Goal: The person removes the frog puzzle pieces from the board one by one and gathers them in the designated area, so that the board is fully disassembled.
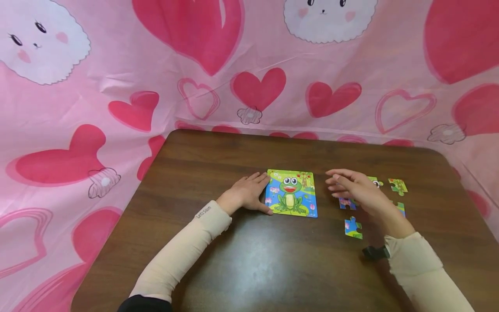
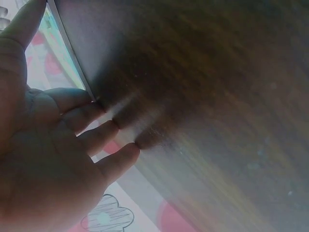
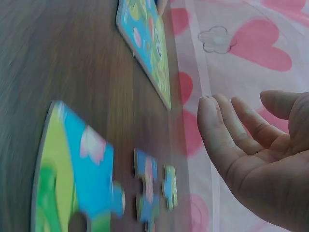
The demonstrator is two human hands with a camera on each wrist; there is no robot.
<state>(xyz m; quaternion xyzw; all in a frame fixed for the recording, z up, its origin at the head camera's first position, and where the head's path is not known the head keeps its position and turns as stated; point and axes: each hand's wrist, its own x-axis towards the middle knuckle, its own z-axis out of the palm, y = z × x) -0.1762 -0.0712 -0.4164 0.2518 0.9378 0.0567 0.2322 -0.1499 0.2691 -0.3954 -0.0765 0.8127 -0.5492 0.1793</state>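
A square frog picture board (image 1: 290, 197), green and blue, lies flat on the table. My left hand (image 1: 247, 193) rests at the board's left side, fingers extended, the thumb by its lower left corner. In the left wrist view the fingertips of the left hand (image 2: 72, 130) touch the tabletop and the board's edge. To the right of the board, my right hand (image 1: 360, 190) hovers over loose jigsaw pieces with its fingers slightly bent and nothing in them. The right wrist view shows a jigsaw piece (image 3: 91, 164) close up, below the raised right hand (image 3: 256, 150).
One jigsaw piece (image 1: 352, 229) lies nearest the front, another piece (image 1: 398, 186) at the far right. The right hand partly hides several others. The brown wooden table (image 1: 249, 255) meets a pink heart-patterned cloth (image 1: 327, 56) at the back and left.
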